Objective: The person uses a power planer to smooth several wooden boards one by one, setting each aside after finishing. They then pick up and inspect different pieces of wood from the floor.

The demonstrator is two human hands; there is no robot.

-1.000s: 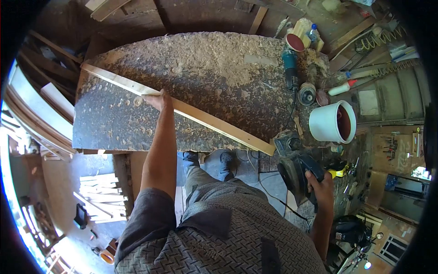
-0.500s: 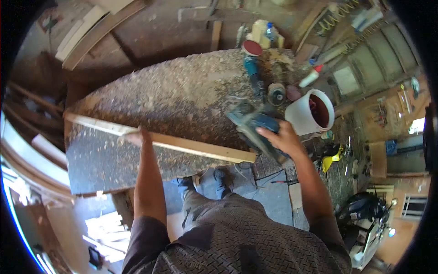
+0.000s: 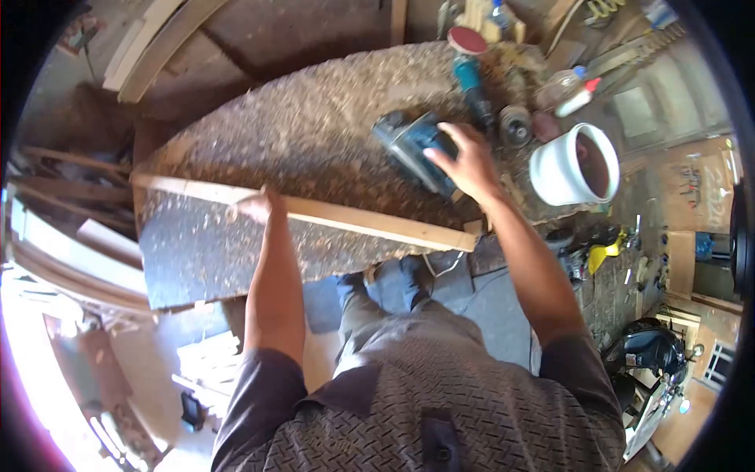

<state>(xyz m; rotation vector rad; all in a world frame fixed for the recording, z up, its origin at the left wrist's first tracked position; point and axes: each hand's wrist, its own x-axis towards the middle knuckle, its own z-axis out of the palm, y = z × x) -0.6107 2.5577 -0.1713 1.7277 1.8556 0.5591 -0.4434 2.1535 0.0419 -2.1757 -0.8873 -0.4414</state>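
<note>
A long pale wooden strip [image 3: 370, 222] lies slantwise along the near part of the rough, chip-strewn workbench [image 3: 314, 110]. My left hand [image 3: 259, 206] is wrapped round the strip left of its middle. Beyond the strip's right end, a dark blue power tool [image 3: 417, 149] rests on the bench. My right hand [image 3: 468, 164] is at the tool's right side, its thumb and fingers spread apart and not closed round it.
Behind the tool lie a teal grinder with a red disc [image 3: 469, 75] and a round metal part [image 3: 516, 126]. A white bucket [image 3: 554, 171] stands at the right, near a red-capped bottle [image 3: 578, 98]. A motorcycle [image 3: 649, 350] is at the lower right.
The blue tool now rests farther back on the bench, and my right hand has opened from it. My left hand stays on the strip. The view has shifted.
</note>
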